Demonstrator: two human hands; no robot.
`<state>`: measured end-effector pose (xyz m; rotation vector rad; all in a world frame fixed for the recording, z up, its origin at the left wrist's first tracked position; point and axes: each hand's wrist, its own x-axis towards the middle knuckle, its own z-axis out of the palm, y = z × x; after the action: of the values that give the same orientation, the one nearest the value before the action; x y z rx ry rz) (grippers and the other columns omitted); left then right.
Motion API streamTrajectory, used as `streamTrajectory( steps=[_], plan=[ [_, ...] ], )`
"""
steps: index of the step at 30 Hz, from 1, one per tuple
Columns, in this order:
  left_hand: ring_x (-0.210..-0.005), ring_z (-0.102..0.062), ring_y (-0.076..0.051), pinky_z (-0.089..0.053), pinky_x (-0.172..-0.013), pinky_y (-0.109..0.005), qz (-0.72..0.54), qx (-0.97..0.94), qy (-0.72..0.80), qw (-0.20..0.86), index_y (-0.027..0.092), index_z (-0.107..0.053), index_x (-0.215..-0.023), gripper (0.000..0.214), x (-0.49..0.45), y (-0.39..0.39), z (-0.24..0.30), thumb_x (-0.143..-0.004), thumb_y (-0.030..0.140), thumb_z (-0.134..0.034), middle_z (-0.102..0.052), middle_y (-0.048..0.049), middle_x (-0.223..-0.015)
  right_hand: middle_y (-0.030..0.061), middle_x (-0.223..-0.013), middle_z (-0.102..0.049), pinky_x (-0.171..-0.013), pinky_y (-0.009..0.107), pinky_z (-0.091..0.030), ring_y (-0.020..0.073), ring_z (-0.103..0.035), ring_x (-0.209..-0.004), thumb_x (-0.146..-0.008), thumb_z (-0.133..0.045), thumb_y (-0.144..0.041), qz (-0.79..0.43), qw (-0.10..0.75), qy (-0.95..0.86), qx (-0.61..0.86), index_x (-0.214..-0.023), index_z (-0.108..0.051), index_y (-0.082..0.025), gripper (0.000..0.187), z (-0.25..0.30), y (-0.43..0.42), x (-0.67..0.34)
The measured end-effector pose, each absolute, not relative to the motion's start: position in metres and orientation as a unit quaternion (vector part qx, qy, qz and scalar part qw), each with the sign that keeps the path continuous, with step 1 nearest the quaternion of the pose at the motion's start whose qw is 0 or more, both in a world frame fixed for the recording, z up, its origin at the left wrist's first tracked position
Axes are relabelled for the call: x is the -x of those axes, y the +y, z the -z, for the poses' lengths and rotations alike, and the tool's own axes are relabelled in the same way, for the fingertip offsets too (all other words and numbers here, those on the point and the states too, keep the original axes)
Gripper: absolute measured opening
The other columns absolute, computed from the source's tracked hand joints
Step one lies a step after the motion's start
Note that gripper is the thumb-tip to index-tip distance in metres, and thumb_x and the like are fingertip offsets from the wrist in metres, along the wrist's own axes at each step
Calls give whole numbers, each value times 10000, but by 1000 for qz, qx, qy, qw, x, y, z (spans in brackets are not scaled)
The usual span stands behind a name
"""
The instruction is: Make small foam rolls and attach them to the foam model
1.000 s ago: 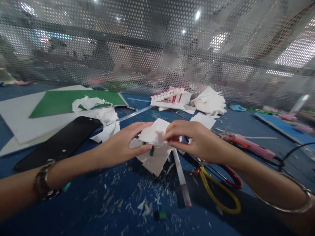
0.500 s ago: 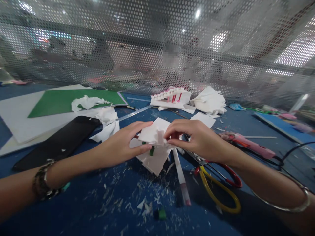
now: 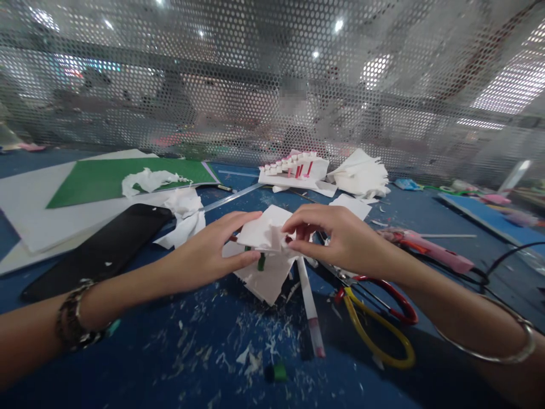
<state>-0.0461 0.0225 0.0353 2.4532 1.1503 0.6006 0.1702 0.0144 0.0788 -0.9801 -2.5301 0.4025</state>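
A small white board model point(image 3: 267, 227) with green supports underneath stands at the centre, above a loose white sheet point(image 3: 272, 281). My left hand point(image 3: 217, 238) grips its left side, fingers along the top and thumb at the lower edge. At the right edge of the model, my right hand point(image 3: 327, 227) has thumb and forefinger pinched together; what lies between them is too small to make out. Below the right hand are scissors point(image 3: 381, 318) with one red and one yellow handle loop. A white pen-like stick point(image 3: 310, 304) with a pinkish end lies between model and scissors.
A black phone-like slab point(image 3: 102, 244) and a green sheet point(image 3: 97, 176) lie left. Behind stand a white stair model point(image 3: 293, 167) and a stack of white tissue point(image 3: 360, 173). A pink glue gun point(image 3: 434, 253) with a cable is right. Scraps litter the blue table point(image 3: 170, 363).
My right fingertips have shifted slightly at the model's right edge, baring a dark red spot between them. The left hand keeps its hold; the view has moved a little.
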Motion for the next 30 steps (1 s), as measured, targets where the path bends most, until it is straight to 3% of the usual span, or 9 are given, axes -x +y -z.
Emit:
streamTrajectory(
  steps=[25, 30],
  plan=[
    [-1163, -408, -249, -427, -886, -330, -221, -870, 405, 175, 196, -345, -1288, 614, 48, 23, -34, -763, 480, -487, -403, -82, -1317, 12, -705, -584, -606, 194, -408, 72, -516, -628, -758, -544, -164, -145, 184, -905, 356, -729, -577, -136, 53, -73, 12, -166],
    [-1159, -413, -255, -444, -858, -318, -217, -869, 409, 175, 187, -342, -1292, 611, 47, 23, -35, -771, 477, -474, -399, -87, -1321, 30, -751, -598, -627, 195, -414, 76, -525, -657, -770, -525, -191, -133, 197, -908, 344, -797, -593, -122, 101, -74, 11, -167]
  ],
)
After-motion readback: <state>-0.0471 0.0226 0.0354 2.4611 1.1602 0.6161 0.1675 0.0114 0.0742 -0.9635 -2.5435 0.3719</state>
